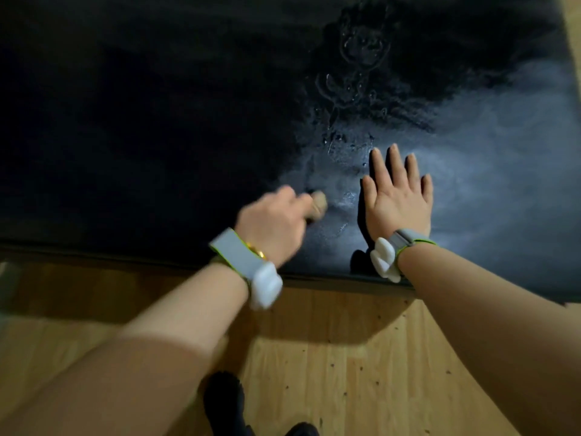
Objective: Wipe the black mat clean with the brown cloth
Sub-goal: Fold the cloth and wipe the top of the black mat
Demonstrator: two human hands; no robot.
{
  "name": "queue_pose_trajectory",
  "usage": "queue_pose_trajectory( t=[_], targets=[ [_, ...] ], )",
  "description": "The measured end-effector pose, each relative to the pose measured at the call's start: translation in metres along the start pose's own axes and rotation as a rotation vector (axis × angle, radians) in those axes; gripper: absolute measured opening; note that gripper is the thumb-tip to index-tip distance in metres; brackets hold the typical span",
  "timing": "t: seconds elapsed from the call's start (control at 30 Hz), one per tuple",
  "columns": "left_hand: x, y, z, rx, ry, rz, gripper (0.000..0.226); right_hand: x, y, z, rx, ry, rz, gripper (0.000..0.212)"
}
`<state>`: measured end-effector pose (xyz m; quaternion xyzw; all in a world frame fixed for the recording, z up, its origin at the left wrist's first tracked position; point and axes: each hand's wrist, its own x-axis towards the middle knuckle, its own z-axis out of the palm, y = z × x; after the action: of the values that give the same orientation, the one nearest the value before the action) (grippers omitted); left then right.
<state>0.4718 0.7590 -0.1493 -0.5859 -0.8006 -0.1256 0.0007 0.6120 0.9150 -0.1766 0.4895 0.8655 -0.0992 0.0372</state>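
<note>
Item: my left hand [272, 223] grips brown cloth [318, 205]; right hand [397, 196] flat, bracing black mat [157, 121]. I'd overlap strokes firmly.

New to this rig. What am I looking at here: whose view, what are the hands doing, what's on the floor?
There is no robot. It is one picture from a wide-angle camera worn on a person's head, looking down at their own two bare hands. Each wrist carries a grey band with a white device. A black mat lies on a wooden floor. The left hand grips a bunched brown cloth against the mat; it looks motion-blurred. The right hand lies flat on the mat, fingers straight. Faint streaks and smudges show on the mat above the hands, near a pale glare patch.
</note>
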Motion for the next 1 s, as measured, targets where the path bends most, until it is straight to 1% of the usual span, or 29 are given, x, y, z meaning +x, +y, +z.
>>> queue_pose_trajectory(
  t=[0.03, 0.1, 0.13, 0.17, 0.2, 0.27, 0.3, 0.33, 0.4, 0.43, 0.47, 0.53, 0.57, 0.6, 0.63, 0.77, 0.83, 0.87, 0.9, 0.97, 1.0],
  targets=[
    [0.015, -0.013, -0.004, 0.054, 0.003, -0.150, 0.015, -0.001, 0.000, 0.000, -0.002, 0.000, -0.002, 0.053],
    [0.036, -0.030, -0.009, 0.058, -0.052, -0.434, 0.017, -0.001, -0.001, 0.000, 0.004, 0.002, -0.007, 0.053],
    [0.041, -0.031, -0.008, 0.035, -0.052, -0.500, 0.019, -0.001, -0.001, 0.000, 0.007, 0.004, -0.010, 0.053],
    [0.042, -0.023, -0.007, -0.001, -0.050, -0.512, 0.019, 0.000, 0.000, -0.001, 0.011, 0.003, -0.010, 0.053],
    [0.039, -0.012, -0.006, -0.026, -0.044, -0.458, 0.019, -0.001, -0.001, 0.000, 0.010, 0.004, -0.011, 0.053],
    [0.025, 0.018, -0.003, -0.065, -0.033, -0.184, 0.021, -0.001, -0.001, -0.001, 0.009, 0.007, -0.010, 0.053],
    [0.014, 0.032, -0.001, -0.101, -0.074, -0.038, 0.021, -0.001, 0.000, -0.001, 0.003, 0.007, -0.011, 0.053],
    [0.006, 0.041, 0.000, -0.116, -0.112, 0.073, 0.023, -0.001, 0.000, -0.001, -0.005, 0.005, -0.012, 0.053],
    [0.015, 0.033, 0.002, -0.074, -0.119, 0.190, 0.026, 0.001, 0.000, -0.002, -0.003, 0.000, -0.012, 0.053],
    [0.028, 0.023, -0.001, -0.026, -0.118, 0.185, 0.026, 0.002, 0.000, -0.002, 0.002, -0.004, -0.012, 0.053],
    [0.042, 0.012, -0.001, 0.018, -0.100, 0.128, 0.025, 0.003, 0.000, -0.002, 0.006, -0.010, -0.011, 0.053],
    [0.073, -0.013, 0.000, 0.063, -0.068, -0.124, 0.018, 0.004, 0.002, -0.002, -0.001, -0.014, -0.008, 0.053],
    [0.083, -0.023, 0.003, 0.060, -0.083, -0.232, 0.016, 0.004, 0.002, -0.001, -0.008, -0.019, -0.008, 0.053],
    [0.088, -0.028, 0.007, 0.045, -0.083, -0.282, 0.017, 0.005, 0.002, 0.000, -0.014, -0.023, -0.007, 0.053],
    [0.087, -0.030, 0.010, 0.030, -0.070, -0.287, 0.017, 0.005, 0.002, 0.001, -0.014, -0.027, -0.009, 0.053],
    [0.083, -0.031, 0.014, 0.030, -0.030, -0.196, 0.014, 0.007, 0.000, -0.005, -0.007, -0.056, -0.014, 0.054],
    [0.083, -0.033, 0.015, 0.036, 0.002, -0.190, 0.018, 0.006, -0.001, -0.005, -0.008, -0.075, -0.008, 0.054],
    [0.083, -0.035, 0.016, 0.046, 0.025, -0.182, 0.023, 0.007, -0.001, -0.006, -0.007, -0.059, -0.007, 0.053],
    [0.082, -0.035, 0.017, 0.055, 0.040, -0.173, 0.028, 0.009, -0.001, -0.008, -0.002, -0.009, -0.021, 0.051],
    [0.081, -0.035, 0.019, 0.059, 0.056, -0.156, 0.030, 0.025, 0.001, -0.015, 0.016, 0.131, -0.073, 0.042],
    [0.081, -0.036, 0.020, 0.055, 0.067, -0.149, 0.030, 0.039, 0.001, -0.019, 0.024, 0.157, -0.095, 0.038]
  ],
)
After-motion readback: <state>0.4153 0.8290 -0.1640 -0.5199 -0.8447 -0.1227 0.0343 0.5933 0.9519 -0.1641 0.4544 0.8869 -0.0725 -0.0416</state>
